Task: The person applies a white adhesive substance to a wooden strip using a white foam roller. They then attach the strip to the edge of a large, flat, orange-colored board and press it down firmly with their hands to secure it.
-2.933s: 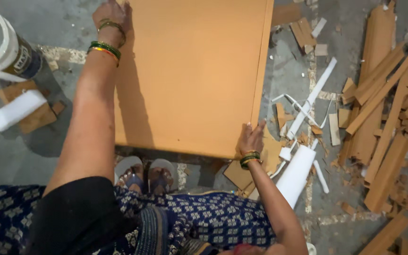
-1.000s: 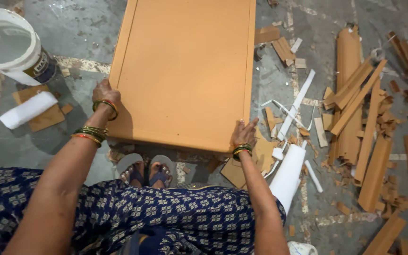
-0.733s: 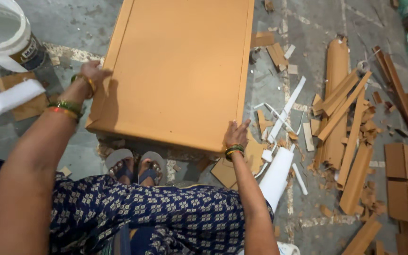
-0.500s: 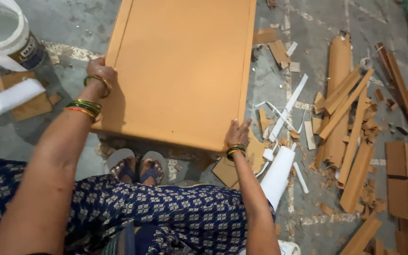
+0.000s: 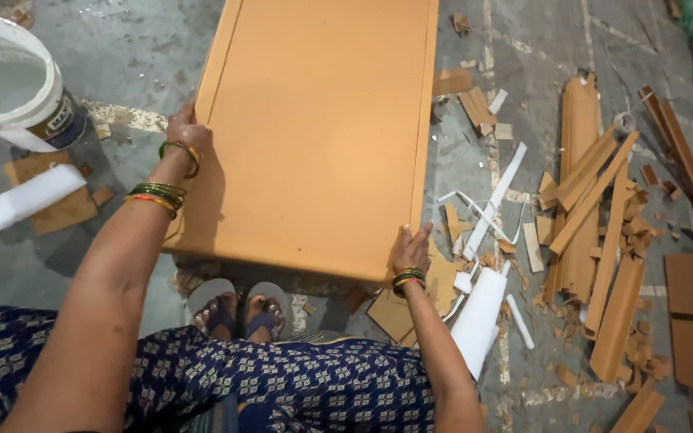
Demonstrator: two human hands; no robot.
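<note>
Two bare hands gripping a large flat orange-brown wooden panel (image 5: 322, 128) lying on the grey floor (image 5: 122, 48), long axis running away: left hand (image 5: 186, 132) clasped over the left edge, right hand (image 5: 411, 250) spread at the near right corner.

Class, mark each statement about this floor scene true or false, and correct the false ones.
1. The left hand rests on the left edge of the orange panel. True.
2. The right hand holds the white bucket. False: it touches the panel's near right corner.
3. Wood offcuts lie right of the panel. True.
4. The white roller lies on top of the panel. False: it lies on a small board left of it.
</note>
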